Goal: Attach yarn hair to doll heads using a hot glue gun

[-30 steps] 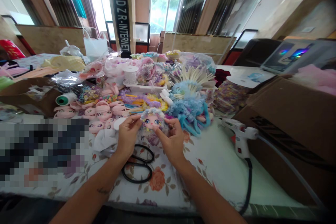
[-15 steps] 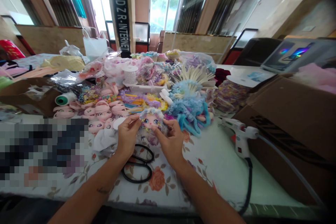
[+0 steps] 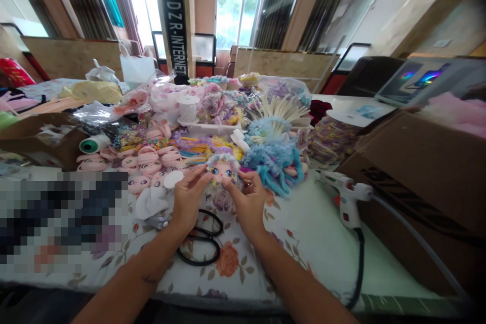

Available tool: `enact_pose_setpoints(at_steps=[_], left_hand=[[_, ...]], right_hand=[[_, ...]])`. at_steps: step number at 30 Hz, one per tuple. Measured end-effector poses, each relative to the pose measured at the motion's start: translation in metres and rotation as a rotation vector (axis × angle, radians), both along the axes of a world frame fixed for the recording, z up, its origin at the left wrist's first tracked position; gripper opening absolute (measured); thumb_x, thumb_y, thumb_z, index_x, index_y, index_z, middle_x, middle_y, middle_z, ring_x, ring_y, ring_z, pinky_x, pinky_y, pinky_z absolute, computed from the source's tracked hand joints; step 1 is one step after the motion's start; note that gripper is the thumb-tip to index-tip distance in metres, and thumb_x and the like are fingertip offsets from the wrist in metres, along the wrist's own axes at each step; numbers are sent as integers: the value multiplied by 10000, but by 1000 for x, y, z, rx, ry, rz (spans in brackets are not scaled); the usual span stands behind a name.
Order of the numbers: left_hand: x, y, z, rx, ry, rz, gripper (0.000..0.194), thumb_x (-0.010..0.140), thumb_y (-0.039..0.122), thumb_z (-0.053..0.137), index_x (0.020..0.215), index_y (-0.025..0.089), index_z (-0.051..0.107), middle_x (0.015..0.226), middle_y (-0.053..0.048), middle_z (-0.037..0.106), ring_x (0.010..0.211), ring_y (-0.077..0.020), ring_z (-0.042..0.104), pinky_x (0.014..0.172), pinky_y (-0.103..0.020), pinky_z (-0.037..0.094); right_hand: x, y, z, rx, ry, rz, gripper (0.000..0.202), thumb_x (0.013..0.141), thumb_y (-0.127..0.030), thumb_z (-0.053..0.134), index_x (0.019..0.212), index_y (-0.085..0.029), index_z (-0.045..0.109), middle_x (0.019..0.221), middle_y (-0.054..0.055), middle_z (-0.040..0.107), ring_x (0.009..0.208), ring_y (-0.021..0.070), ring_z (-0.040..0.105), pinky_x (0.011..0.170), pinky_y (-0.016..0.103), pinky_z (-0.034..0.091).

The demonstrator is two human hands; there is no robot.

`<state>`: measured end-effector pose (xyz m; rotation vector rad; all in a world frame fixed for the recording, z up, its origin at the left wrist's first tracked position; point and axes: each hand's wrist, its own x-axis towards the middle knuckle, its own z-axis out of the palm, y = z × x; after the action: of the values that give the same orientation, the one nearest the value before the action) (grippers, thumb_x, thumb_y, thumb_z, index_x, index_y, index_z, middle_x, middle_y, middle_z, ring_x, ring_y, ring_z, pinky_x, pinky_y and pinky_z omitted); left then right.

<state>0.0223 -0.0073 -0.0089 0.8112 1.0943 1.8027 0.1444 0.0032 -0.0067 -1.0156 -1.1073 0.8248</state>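
The clearest change since 0.5 s ago is in the left hand (image 3: 190, 197): it has shifted a little to the right, and its thumb now lies against the cheek of the small doll (image 3: 223, 172), where earlier it sat out at the edge of the hair. The doll's face has moved slightly right with it and tilts a touch. A white disc (image 3: 173, 179) beside the left fingers, partly covered before, now shows almost whole.

The right hand (image 3: 248, 202) has barely changed: it pinches the other side of the doll, thumb near the chin and fingers bent behind the hair. So 2 hands grip the doll between them, above the flowered cloth of the counter (image 3: 304, 205), in front of the piled materials. The fluffy purple-grey part below the face is blurred, and I cannot be sure how it joins the head.

The rest matches the earlier frames. The scissors (image 3: 207, 236) lie with 2 black handle loops just below the hands, white fabric (image 3: 150, 203) rests near the left wrist, pink doll heads (image 3: 150, 162) sit to the left, blue curly yarn (image 3: 269, 152) to the right, and the glue gun (image 3: 347, 195) lies farther right against the cardboard box (image 3: 417, 177).
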Motion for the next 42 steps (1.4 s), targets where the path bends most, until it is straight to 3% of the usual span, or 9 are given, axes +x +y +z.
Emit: enact_pose_setpoints(at_steps=[6,14,21,31,42], left_hand=[[4,-3,1,-14,-18,-53,392,671,276,784,1057,254,715,1130,-20,709,1168,-201,568,1053,-357,373],[6,-3,9,-76,-247,32,306,566,273,834,855,201,763,875,-21,747,1028,-159,621,1006,-307,397],[9,-2,8,-78,-265,95,269,597,215,807,862,213,760,827,10,749,885,-113,649,972,-296,426],[8,-1,-2,-27,-111,122,274,633,276,802,895,211,757,954,-13,754,989,-167,645,1021,-351,407],[9,-3,5,-81,-196,78,279,589,259,821,853,192,761,866,-8,748,948,-154,651,999,-326,417]], right_hand=[[-3,-3,1,-7,-27,-31,321,662,-373,757,800,-198,527,705,-63,441,574,89,359,542,224,335],[-9,-5,-3,23,-46,-62,314,678,-385,761,833,-193,566,721,-48,525,554,80,369,517,216,339],[-10,-5,-5,24,-48,-31,257,754,-393,702,872,-193,592,697,-51,517,562,90,401,539,227,370],[-10,-5,-3,34,17,-55,207,786,-380,660,803,-183,600,610,-63,460,510,86,389,496,220,353],[-10,-8,-3,0,15,-87,248,771,-418,670,787,-175,618,598,-58,471,509,88,390,490,225,352]])
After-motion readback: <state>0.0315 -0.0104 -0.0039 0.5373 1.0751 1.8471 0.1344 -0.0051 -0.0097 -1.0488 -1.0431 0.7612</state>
